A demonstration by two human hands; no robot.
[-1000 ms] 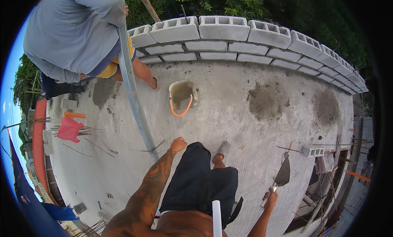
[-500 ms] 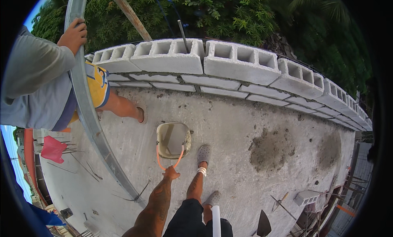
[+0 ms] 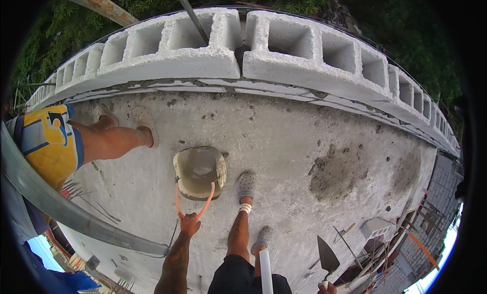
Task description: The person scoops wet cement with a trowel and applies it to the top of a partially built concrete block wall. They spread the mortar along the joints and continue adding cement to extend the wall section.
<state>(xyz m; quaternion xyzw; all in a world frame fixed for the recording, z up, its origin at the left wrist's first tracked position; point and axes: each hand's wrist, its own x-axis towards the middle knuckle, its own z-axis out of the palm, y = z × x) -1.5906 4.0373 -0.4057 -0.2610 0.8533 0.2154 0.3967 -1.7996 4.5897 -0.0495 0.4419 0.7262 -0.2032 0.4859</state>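
Observation:
My left hand [image 3: 190, 225] is closed round the orange handle [image 3: 205, 206] of a bucket [image 3: 221, 174]. The bucket stands on the concrete floor in front of my feet, with grey wet-looking material [image 3: 202, 164] inside. At the lower edge, my right hand [image 3: 327, 288] is partly in view, its fingers wrapped round the handle of a pointing trowel [image 3: 327, 255]. The trowel's dark blade points away from me, out to the right of my legs.
A low wall of hollow concrete blocks [image 3: 304, 68] curves across the front, with a steel bar [image 3: 192, 14] upright in one cell. A co-worker's leg [image 3: 109, 141] and a long metal beam [image 3: 76, 205] are at left. Mortar patches [image 3: 337, 174] lie right.
My view has shifted closer over the block wall. The beam now lies lower at left, and the co-worker's hand is out of sight. My right hand and more of the trowel have come into view.

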